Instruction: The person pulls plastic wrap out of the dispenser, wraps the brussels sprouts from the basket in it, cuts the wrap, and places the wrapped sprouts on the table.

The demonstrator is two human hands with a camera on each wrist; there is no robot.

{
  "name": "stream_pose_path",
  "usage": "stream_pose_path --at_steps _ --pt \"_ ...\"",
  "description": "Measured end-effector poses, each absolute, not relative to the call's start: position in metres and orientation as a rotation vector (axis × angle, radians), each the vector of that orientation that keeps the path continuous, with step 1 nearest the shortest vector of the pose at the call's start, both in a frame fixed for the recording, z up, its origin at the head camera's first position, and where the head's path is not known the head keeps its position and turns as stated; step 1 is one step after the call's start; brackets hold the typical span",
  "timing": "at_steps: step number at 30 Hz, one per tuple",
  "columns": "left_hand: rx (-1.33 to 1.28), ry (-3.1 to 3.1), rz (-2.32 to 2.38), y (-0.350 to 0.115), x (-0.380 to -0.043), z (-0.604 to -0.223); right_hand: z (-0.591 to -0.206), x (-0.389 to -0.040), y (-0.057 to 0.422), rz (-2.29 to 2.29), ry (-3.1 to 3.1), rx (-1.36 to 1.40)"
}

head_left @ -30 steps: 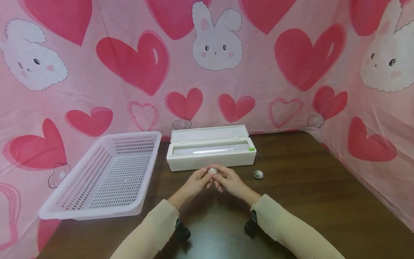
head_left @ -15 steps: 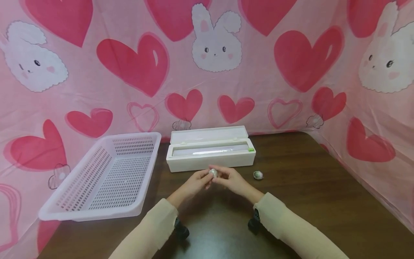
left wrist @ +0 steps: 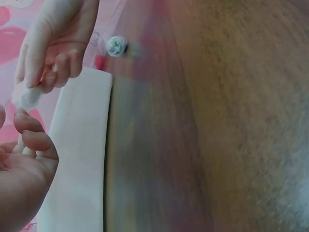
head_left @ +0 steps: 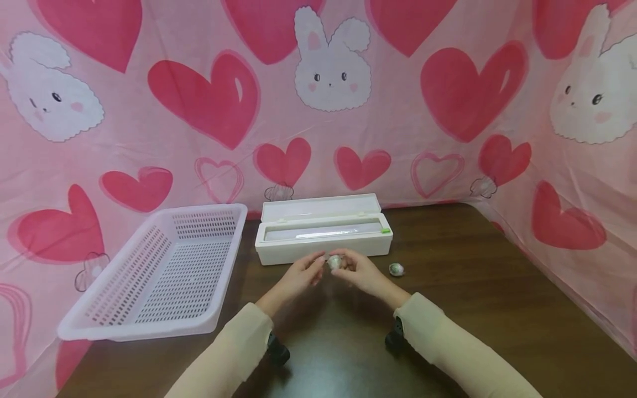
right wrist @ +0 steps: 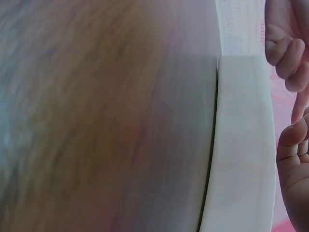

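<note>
In the head view my right hand (head_left: 365,275) pinches a small whitish ball (head_left: 335,262) wrapped in clear film, with faint green in it. My left hand (head_left: 298,276) is at the ball's left side, its thumb and index fingertips together at the film's edge. In the left wrist view the ball (left wrist: 30,98) lies between both hands' fingertips, with the left hand (left wrist: 29,174) below and the right hand (left wrist: 58,48) above. The right wrist view shows the right hand (right wrist: 293,169) and left hand (right wrist: 288,48) only in part; the ball is out of sight there.
Behind the hands a long white cling film box (head_left: 323,250) stands with its lid up and a green slider at its right end. Another wrapped ball (head_left: 396,270) lies on the brown table (head_left: 448,309) to the right. A white slotted basket (head_left: 144,331) is at left, before a patterned curtain.
The ball has moved slightly right with the right hand. The left hand's fingers have drawn back from around it to its left edge. The box, basket and second ball stay put.
</note>
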State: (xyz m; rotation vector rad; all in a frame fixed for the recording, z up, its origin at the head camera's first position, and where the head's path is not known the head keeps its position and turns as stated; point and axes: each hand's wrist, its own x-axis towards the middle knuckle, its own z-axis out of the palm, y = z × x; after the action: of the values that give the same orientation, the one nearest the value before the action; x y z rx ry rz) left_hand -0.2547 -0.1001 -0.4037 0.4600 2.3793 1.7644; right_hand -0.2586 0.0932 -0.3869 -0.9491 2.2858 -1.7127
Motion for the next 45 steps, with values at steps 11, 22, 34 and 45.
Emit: stream_pose_path --at_steps 11,22,34,45 --pt "0.450 2.534 1.777 -0.111 -0.260 -0.390 -0.392 -0.266 0.107 -1.691 2.340 -0.916" --pt "0.352 2.585 1.852 -0.119 -0.263 -0.379 -0.415 -0.285 0.126 -1.612 2.439 -0.797" --pt "0.360 2.657 1.888 -0.126 -0.262 -0.372 -0.426 -0.292 0.144 -1.358 2.642 -0.477" --pt "0.294 2.682 1.844 -0.134 -0.260 -0.369 -0.427 -0.290 0.153 -1.182 2.668 -0.498"
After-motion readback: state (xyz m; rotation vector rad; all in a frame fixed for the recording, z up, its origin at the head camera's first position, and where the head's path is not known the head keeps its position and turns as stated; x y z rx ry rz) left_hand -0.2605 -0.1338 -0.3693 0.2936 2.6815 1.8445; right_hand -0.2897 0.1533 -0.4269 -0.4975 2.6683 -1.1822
